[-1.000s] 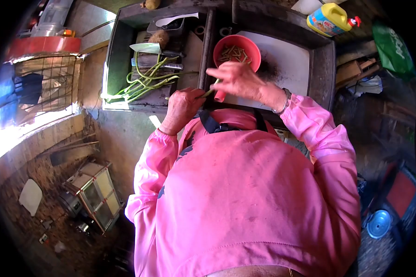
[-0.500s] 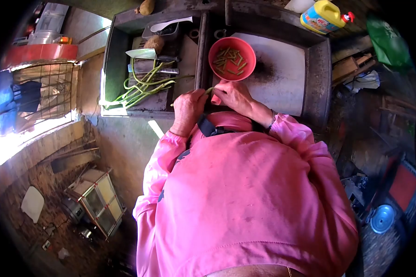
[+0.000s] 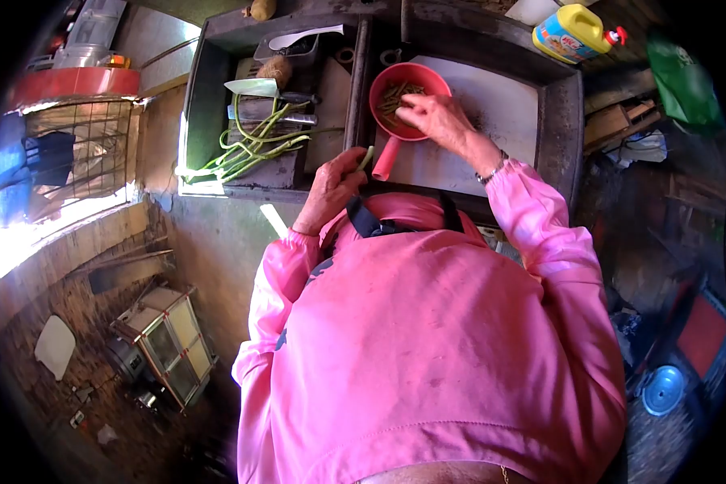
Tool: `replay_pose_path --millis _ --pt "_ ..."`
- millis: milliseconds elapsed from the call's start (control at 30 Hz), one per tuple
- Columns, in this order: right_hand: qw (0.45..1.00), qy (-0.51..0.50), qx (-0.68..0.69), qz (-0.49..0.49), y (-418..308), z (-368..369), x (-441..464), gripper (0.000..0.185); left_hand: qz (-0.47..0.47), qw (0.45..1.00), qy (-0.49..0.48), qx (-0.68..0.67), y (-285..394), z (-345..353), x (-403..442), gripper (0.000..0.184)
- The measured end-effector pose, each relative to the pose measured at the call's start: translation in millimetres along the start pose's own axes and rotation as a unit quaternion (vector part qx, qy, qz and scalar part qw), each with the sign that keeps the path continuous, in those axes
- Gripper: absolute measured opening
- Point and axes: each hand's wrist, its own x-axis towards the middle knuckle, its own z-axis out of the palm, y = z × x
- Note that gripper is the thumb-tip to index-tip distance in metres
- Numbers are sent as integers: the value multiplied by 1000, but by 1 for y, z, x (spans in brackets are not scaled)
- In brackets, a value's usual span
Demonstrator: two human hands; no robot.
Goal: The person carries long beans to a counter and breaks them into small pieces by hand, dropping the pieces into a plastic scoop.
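My left hand (image 3: 334, 184) pinches a green long bean (image 3: 367, 158), whose short end sticks up past the fingertips at the sink divider. My right hand (image 3: 437, 121) reaches over the rim of a pink plastic dipper (image 3: 430, 78). Its fingers are apart and bent down into the bowl, with the tips partly hidden. Cut bean pieces (image 3: 394, 98) lie inside, and the dipper's handle (image 3: 385, 159) points toward me. In the left basin, a loose bunch of uncut long beans (image 3: 254, 143) drapes beside a knife (image 3: 254, 88) with a dark handle.
A brown coconut-like husk (image 3: 276, 69) and a plastic tub (image 3: 302, 58) with a white spoon (image 3: 306, 35) sit behind the knife. On the back right ledge stands a yellow detergent bottle (image 3: 574, 34). Raised dark walls (image 3: 573, 129) edge both basins.
My right hand has left the bean at my left hand and moved up and right to the dipper's bowl. My left hand stays near the divider, still holding bean.
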Motion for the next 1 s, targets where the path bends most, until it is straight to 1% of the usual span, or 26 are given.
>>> replay_pose_path --millis 33,100,167,200,300,400,500,600,700,800,900,933,1000 --pt "993 -44 107 -14 -21 -5 -8 42 5 1000 -3 16 6 1 1 37" --pt "987 -74 109 -89 -51 -6 -19 41 15 999 -10 49 17 2 2 39" --pt "980 -72 65 -175 -59 2 -24 39 55 997 -14 50 24 5 5 41" --pt "981 -127 65 -134 -62 1 -26 29 74 996 -16 51 25 5 6 42" --pt "974 -142 -12 -175 -54 6 -28 20 68 983 -40 168 24 -1 7 45" --pt "971 -125 39 -202 -49 14 -38 16 58 980 -31 186 18 -7 6 44" --pt "966 -81 29 -243 -47 23 -39 20 75 976 -36 201 22 -8 4 44" --pt "961 -73 43 -265 -49 29 -37 18 102 967 -36 229 24 -5 5 43" --pt "964 -91 27 -248 -52 26 -37 15 100 964 -25 245 31 -6 4 39" --pt "966 -105 1 -236 -42 25 -35 15 135 930 14 343 22 -17 2 31" --pt "966 -95 29 -237 -34 25 -37 16 164 920 24 354 10 -32 1 24" --pt "965 -86 28 -245 -31 27 -37 15 142 917 31 371 10 -35 0 18" --pt "962 -68 26 -263 -26 30 -36 14 118 932 26 342 13 -34 -3 15"
